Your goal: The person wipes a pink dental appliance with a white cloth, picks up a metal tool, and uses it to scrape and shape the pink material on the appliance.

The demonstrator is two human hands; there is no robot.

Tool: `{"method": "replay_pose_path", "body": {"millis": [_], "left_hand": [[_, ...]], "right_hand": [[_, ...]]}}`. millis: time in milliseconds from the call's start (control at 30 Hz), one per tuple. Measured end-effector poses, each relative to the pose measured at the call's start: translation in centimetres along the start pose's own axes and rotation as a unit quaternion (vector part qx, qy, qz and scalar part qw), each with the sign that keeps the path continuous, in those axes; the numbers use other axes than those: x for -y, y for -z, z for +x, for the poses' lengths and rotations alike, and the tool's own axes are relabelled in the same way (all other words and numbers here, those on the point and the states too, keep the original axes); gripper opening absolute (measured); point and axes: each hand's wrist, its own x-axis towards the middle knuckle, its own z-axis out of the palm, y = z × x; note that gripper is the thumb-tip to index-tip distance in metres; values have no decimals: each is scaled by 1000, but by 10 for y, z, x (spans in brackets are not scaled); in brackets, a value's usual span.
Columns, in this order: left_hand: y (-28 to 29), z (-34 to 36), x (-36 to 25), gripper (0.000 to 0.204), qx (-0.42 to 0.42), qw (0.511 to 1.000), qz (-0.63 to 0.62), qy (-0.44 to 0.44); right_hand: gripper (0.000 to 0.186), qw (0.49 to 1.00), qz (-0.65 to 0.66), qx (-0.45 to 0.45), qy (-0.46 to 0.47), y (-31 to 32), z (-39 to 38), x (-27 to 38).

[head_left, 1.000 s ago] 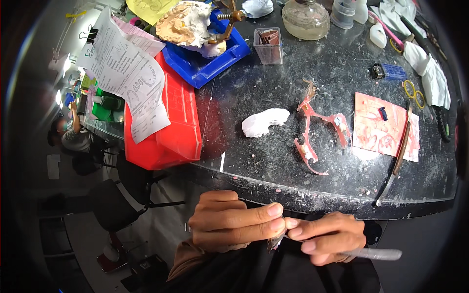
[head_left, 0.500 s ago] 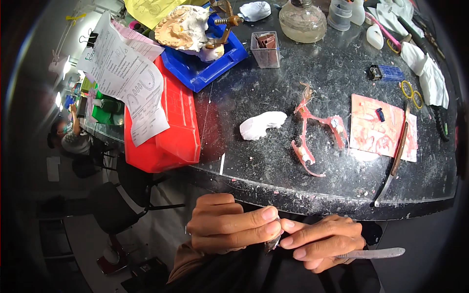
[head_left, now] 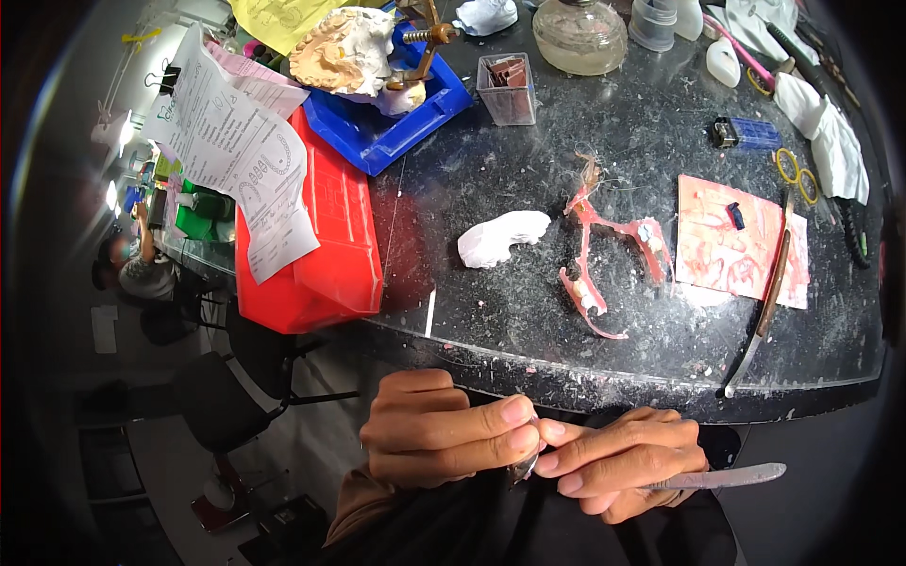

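In front of the bench edge my left hand (head_left: 436, 429) is closed, thumb and fingers pinching a small dark, shiny piece (head_left: 521, 469). The fingers cover most of it, so its kind is not clear. My right hand (head_left: 628, 460) is closed round a metal knife (head_left: 741, 476) with a rounded blade, which sticks out to the right beyond the hand. The right fingertips meet the left ones at the small piece; the knife's other end is hidden in the hand.
On the dark bench (head_left: 425, 236) lie a white curved plaster piece (head_left: 500, 238), a pink wax frame (head_left: 587, 241), a pink wax sheet (head_left: 722, 236) and a wooden-handled knife (head_left: 776, 283). A red tray (head_left: 340, 236) and a blue tray (head_left: 387, 151) with a dental cast (head_left: 340, 57) stand left.
Both hands keep their hold and have barely moved, with slight finger shifts at the small piece. The bench things appear a little further left and up in the view.
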Motion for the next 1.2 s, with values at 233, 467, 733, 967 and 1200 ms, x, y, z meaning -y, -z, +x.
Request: {"method": "replay_pose_path", "body": {"millis": [233,467,733,967,1200], "left_hand": [[6,-2,-3,14,25,999,0,29],[10,1,-5,18,76,995,3,60],[8,-1,-4,19,63,997,4,53],[11,1,-5,18,89,995,8,46],[6,-1,-4,17,44,998,16,42]], "right_hand": [[11,998,3,33,55,2,-3,-12],[14,989,-36,68,126,5,-5,-16],[11,996,-6,57,69,8,-4,-13],[10,995,15,18,95,3,-3,-16],[9,993,-14,79,89,10,2,-12]]}}
